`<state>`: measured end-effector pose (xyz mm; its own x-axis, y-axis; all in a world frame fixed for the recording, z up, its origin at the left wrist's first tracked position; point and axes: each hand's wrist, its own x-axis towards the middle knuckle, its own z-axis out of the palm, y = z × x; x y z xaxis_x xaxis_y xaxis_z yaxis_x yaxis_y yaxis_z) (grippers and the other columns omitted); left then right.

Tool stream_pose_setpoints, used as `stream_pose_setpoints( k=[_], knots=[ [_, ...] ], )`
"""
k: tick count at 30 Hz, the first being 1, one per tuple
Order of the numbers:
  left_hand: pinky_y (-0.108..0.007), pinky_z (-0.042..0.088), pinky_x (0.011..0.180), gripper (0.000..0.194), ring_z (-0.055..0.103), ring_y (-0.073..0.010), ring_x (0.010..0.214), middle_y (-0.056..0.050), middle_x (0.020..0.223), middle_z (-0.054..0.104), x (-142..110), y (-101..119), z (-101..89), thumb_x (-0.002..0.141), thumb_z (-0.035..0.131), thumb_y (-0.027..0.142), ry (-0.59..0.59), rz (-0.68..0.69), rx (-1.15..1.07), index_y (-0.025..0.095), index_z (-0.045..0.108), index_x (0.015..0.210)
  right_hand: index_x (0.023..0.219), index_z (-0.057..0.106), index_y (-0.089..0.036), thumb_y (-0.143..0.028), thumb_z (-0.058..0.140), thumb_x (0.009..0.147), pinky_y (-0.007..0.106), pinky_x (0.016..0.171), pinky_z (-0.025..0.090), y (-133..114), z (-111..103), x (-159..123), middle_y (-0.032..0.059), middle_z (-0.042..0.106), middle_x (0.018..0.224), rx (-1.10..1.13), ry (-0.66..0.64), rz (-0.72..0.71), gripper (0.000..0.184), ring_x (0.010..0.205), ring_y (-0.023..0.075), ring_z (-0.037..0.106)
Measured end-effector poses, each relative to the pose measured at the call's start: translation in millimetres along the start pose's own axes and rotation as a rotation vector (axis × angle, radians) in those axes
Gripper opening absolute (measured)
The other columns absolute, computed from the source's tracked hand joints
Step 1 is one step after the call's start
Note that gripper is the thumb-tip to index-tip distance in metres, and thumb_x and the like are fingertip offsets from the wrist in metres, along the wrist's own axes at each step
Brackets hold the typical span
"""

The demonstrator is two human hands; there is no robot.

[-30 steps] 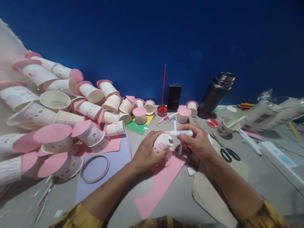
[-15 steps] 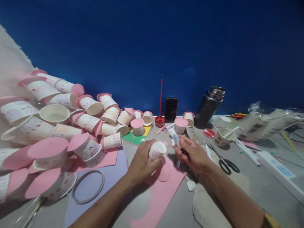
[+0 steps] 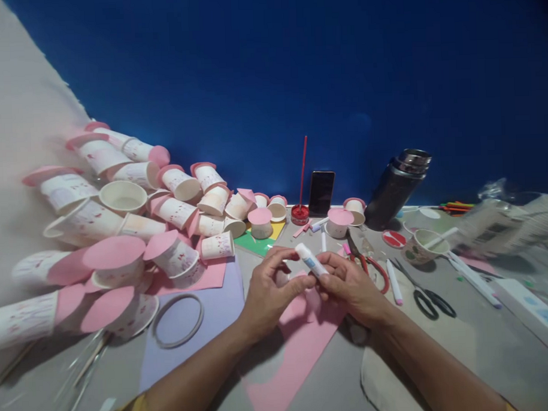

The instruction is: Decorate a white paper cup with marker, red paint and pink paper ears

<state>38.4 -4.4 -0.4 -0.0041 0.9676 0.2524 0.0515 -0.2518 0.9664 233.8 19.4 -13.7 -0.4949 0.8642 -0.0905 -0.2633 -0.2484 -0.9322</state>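
Note:
Slanting up from the fingers of my right hand (image 3: 348, 284) is a white glue stick (image 3: 312, 261) with a blue label. My left hand (image 3: 270, 289) curls just left of it, thumb and forefinger close to its white end. Between that thumb and the fingers shows a small white part of a paper cup (image 3: 283, 278); the rest is hidden by the hand. Below both hands lies a sheet of pink paper (image 3: 301, 354) with a cut edge. A pink paper piece (image 3: 311, 303) shows between the hands.
Decorated cups with pink discs (image 3: 116, 253) are heaped at the left. A grey ring (image 3: 178, 320) lies on lilac paper (image 3: 149, 372). Behind stand a phone (image 3: 321, 193) and a dark flask (image 3: 397, 189). Scissors (image 3: 432, 299), pliers (image 3: 377, 271) and a power strip (image 3: 529, 316) are at the right.
My hands have come together, and the glue stick has moved close to my left fingers. The paper cup, plainly seen before, is now mostly hidden. The view has shifted, moving the scene rightward.

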Motion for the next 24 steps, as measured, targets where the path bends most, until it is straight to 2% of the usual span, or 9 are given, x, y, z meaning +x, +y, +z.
stream_pose_setpoints(
  k=[3, 5, 8, 12, 20, 24],
  knots=[
    [-0.03, 0.052, 0.065, 0.023, 0.063, -0.0156, 0.069, -0.004, 0.091, 0.066, -3, 10, 4.6, 0.076, 0.086, 0.034, -0.076, -0.156, -0.282, 0.017, 0.078, 0.089, 0.101, 0.062, -0.018, -0.054, 0.091, 0.074, 0.019, 0.05, 0.04, 3, 8, -4, 0.0015, 0.073, 0.08, -0.045, -0.012, 0.056, 0.053, 0.056, 0.0087, 0.059],
    [-0.028, 0.051, 0.063, 0.021, 0.062, -0.0146, 0.065, -0.002, 0.082, 0.066, -2, 13, 4.7, 0.074, 0.086, 0.032, -0.068, -0.202, -0.361, 0.016, 0.077, 0.083, 0.098, 0.063, -0.018, -0.054, 0.094, 0.069, 0.02, 0.054, 0.043, 4, 11, -5, 0.0033, 0.075, 0.084, -0.088, 0.014, 0.05, 0.055, 0.062, 0.0107, 0.061],
    [-0.027, 0.05, 0.068, 0.016, 0.063, -0.0152, 0.069, -0.001, 0.074, 0.068, 0, 14, 2.6, 0.072, 0.086, 0.027, -0.02, -0.218, -0.347, 0.015, 0.076, 0.077, 0.086, 0.066, -0.017, -0.053, 0.097, 0.064, 0.022, 0.058, 0.044, 5, 11, -5, 0.0025, 0.073, 0.076, -0.185, 0.079, -0.013, 0.052, 0.064, 0.0114, 0.059],
    [-0.028, 0.048, 0.073, 0.017, 0.061, -0.0158, 0.073, -0.003, 0.074, 0.07, 0, 9, -0.1, 0.074, 0.084, 0.029, -0.018, -0.243, -0.298, 0.014, 0.077, 0.076, 0.078, 0.069, -0.016, -0.056, 0.087, 0.077, 0.023, 0.055, 0.04, 8, 12, -7, 0.0035, 0.072, 0.07, -0.216, 0.094, -0.031, 0.044, 0.057, 0.0099, 0.053],
    [-0.029, 0.047, 0.074, 0.022, 0.061, -0.0176, 0.075, -0.005, 0.077, 0.071, 0, 6, -2.1, 0.073, 0.086, 0.033, -0.087, -0.265, -0.313, 0.013, 0.08, 0.079, 0.079, 0.071, -0.013, -0.062, 0.074, 0.089, 0.022, 0.047, 0.029, 10, 14, -6, 0.0033, 0.065, 0.059, -0.101, -0.074, 0.044, 0.05, 0.048, 0.0077, 0.041],
    [-0.03, 0.047, 0.074, 0.027, 0.061, -0.0187, 0.074, -0.006, 0.075, 0.072, 0, 6, -1.1, 0.071, 0.088, 0.037, -0.088, -0.285, -0.326, 0.012, 0.079, 0.078, 0.081, 0.071, -0.013, -0.068, 0.073, 0.086, 0.022, 0.045, 0.025, 9, 15, -4, 0.005, 0.067, 0.06, -0.059, -0.136, 0.048, 0.056, 0.045, 0.0073, 0.039]
  ],
)
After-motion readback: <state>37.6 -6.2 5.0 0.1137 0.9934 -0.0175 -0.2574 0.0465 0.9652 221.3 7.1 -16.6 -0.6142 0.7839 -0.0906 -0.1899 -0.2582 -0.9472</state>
